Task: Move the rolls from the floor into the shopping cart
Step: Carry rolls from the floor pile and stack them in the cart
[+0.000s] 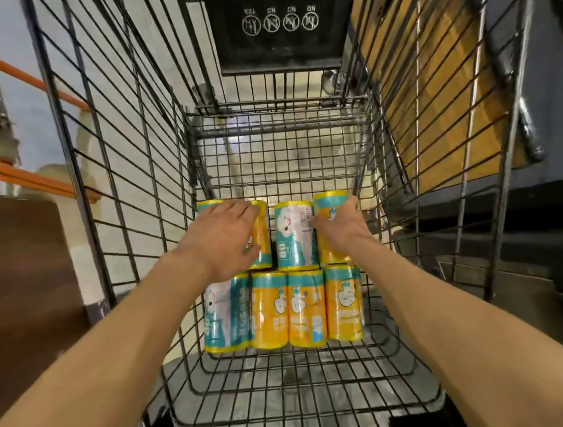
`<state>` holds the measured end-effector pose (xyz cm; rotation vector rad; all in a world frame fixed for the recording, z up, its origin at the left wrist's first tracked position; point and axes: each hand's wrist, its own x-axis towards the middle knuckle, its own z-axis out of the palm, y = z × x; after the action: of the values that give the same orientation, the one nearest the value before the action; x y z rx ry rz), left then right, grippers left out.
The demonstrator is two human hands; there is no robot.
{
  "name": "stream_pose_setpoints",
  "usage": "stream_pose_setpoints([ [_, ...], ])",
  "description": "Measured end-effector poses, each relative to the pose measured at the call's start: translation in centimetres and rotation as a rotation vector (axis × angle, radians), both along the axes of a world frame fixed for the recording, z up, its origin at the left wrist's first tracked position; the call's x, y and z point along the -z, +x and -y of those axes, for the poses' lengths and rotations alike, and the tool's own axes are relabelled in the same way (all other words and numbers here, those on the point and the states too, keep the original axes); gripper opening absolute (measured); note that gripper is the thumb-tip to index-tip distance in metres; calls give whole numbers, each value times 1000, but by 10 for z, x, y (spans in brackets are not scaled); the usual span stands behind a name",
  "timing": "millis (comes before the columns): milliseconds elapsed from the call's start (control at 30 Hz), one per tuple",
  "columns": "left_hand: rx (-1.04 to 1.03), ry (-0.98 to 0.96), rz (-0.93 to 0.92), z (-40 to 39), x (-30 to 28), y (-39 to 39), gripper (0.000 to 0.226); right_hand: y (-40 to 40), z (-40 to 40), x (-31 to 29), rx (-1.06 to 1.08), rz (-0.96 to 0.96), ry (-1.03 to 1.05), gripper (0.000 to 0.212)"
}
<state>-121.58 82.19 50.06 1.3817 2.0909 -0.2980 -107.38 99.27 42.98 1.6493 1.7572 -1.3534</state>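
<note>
Both hands are down in the cart, well apart. The left hand point(222, 239) lies flat with fingers fairly straight over the far-left roll point(261, 236). The right hand point(341, 223) rests on the far-right roll point(329, 208), though I can't tell if it's actually gripping or just pressing. Rolls sit in two rows on the wire floor of the shopping cart point(289, 377): a far row under the hands, with a teal roll point(295, 236) between them, and a near row point(282, 309) touching it. My worry is that these are round, so a careless pull-away could nudge the far ones rolling toward the open back of the basket. Can't see any rolls left on the floor from here.
</note>
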Motion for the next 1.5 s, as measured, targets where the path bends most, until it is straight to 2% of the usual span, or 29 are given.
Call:
stream_pose_setpoints([
  [133,-24,-7,21,4,4,0,73,7,12,7,-156,125,-31,80],
  [233,-19,-31,27,4,6,5,72,14,19,4,-254,137,-19,84],
  [300,-13,-53,33,1,4,9,71,19,16,-6,-350,165,15,68],
  [400,-18,-72,50,-5,-8,18,70,30,7,-38,-535,151,93,31],
  [433,-23,-67,54,-7,-16,21,70,34,5,-52,-600,140,127,26],
  [567,-1,-16,40,-14,-65,36,65,55,7,-122,-799,110,270,40],
  [800,27,96,-30,-16,-165,68,59,99,24,-238,-876,98,458,55],
  [867,51,83,-36,-16,-194,87,61,118,31,-272,-851,84,509,54],
  [967,78,125,-79,-14,-233,124,50,163,39,-314,-777,64,615,50],
  [1100,182,143,-138,-14,-262,188,52,262,62,-354,-677,95,745,52],
  [1167,285,148,-158,-29,-269,228,45,322,76,-367,-607,144,816,56],
  [1267,444,205,-75,-48,-281,312,41,421,111,-380,-416,217,807,54],
  [1500,1061,315,127,-50,-298,539,48,622,257,-401,227,456,659,55],
])
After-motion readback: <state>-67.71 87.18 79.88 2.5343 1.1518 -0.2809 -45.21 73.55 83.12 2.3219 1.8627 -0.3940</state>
